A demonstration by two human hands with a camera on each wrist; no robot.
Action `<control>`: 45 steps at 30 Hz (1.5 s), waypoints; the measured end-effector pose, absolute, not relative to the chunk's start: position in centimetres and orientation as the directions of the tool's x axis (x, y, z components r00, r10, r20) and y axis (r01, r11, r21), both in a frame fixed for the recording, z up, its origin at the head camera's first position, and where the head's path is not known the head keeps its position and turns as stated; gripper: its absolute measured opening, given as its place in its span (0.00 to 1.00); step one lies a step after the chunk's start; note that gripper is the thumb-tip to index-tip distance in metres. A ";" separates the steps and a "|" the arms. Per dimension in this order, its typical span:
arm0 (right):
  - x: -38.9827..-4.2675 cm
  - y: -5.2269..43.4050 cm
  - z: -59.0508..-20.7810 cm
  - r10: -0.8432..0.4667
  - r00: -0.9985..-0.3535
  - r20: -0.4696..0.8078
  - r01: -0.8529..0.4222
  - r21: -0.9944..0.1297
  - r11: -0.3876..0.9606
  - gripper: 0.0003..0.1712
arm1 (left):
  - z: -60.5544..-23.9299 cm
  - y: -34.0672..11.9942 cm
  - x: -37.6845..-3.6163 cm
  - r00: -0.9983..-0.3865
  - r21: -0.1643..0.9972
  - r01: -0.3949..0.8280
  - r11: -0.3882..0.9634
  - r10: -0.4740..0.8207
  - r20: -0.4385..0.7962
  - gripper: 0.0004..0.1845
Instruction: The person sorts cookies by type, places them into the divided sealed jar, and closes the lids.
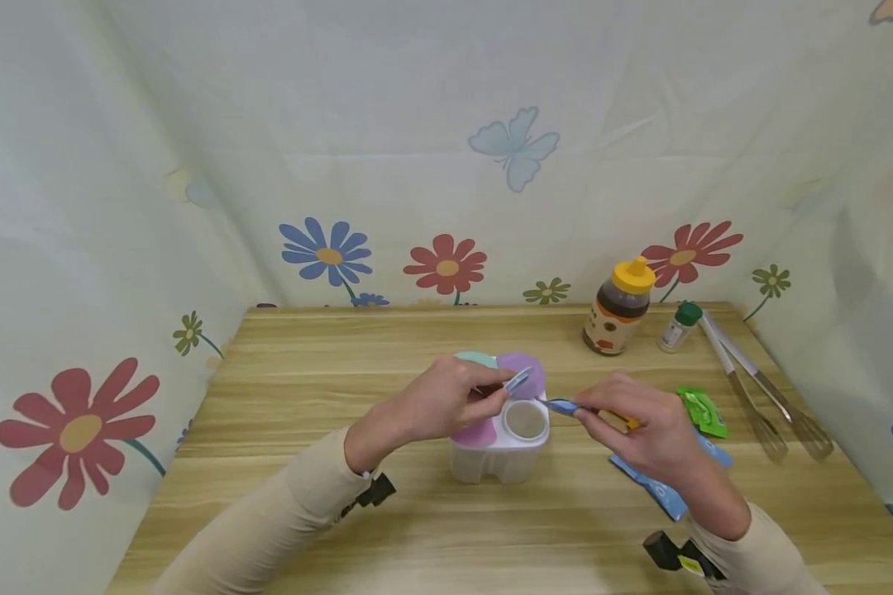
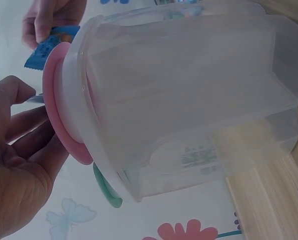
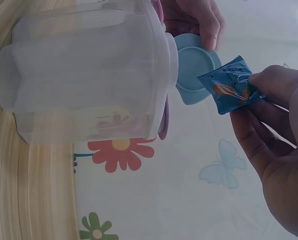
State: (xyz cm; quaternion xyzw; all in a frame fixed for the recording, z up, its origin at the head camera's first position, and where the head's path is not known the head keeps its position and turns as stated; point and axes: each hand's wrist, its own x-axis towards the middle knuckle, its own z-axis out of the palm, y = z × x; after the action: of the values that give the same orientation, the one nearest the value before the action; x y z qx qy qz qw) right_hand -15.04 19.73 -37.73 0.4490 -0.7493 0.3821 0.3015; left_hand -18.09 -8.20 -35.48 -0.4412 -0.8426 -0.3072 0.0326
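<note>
A translucent plastic container [image 1: 491, 464] stands on the wooden table with a white top and several openings. Its green lid [image 1: 477, 359], purple lid [image 1: 522, 373] and pink lid [image 1: 476, 433] are down, while the front right opening [image 1: 526, 420] is uncovered. My left hand [image 1: 446, 401] pinches a light blue lid [image 3: 192, 70] between thumb and fingers, tilted up above the container. To the right of that opening, my right hand [image 1: 643, 421] pinches a small blue snack packet [image 3: 232, 86] by its end. Whether the blue lid is attached to the container is hidden.
At the back right stand a yellow-capped bottle [image 1: 618, 307] and a green-capped shaker [image 1: 680, 327]. Metal whisk-like tongs [image 1: 761, 397] lie along the right side. A green packet [image 1: 703, 411] and blue packets [image 1: 666, 496] lie around my right hand. Flowered curtains enclose the table.
</note>
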 end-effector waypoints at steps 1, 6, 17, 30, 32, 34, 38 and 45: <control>-15.0 19.7 -37.7 -0.445 -0.420 0.791 -0.900 -0.303 0.312 0.08 | -35.5 -8.2 -18.1 -0.609 0.491 0.763 0.421 0.724 0.325 0.13; -14.9 19.6 -37.8 -0.449 -0.423 0.787 -0.900 -0.306 0.312 0.08 | -35.5 -8.2 -18.1 -0.619 0.505 0.750 0.427 0.722 0.308 0.13; -14.7 19.0 -38.4 -0.476 -0.456 0.752 -0.888 -0.350 0.297 0.10 | -35.4 -8.2 -18.2 -0.615 0.499 0.756 0.423 0.721 0.319 0.12; -15.1 18.6 -39.0 -0.498 -0.487 0.718 -0.871 -0.357 0.336 0.16 | -35.3 -8.1 -18.0 -0.613 0.483 0.761 0.432 0.722 0.320 0.13; -15.1 18.7 -39.1 -0.501 -0.485 0.717 -0.872 -0.357 0.334 0.17 | -35.4 -8.1 -18.0 -0.617 0.488 0.757 0.435 0.722 0.313 0.14; -15.1 18.7 -39.1 -0.503 -0.485 0.715 -0.873 -0.356 0.334 0.18 | -35.5 -8.1 -18.1 -0.620 0.488 0.755 0.438 0.720 0.312 0.14; -15.1 18.7 -38.9 -0.514 -0.484 0.708 -0.873 -0.353 0.335 0.19 | -35.6 -8.1 -18.1 -0.622 0.489 0.753 0.441 0.719 0.309 0.14; -15.1 18.5 -38.6 -0.547 -0.458 0.701 -0.889 -0.345 0.302 0.20 | -35.6 -8.1 -18.1 -0.619 0.487 0.756 0.437 0.720 0.314 0.14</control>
State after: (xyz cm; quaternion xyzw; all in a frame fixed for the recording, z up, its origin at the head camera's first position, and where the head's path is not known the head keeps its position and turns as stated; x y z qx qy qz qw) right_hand -15.14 18.53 -38.57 0.4651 -0.7720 0.3643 0.2344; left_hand -18.07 -8.07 -35.58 -0.4355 -0.8472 -0.3028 0.0296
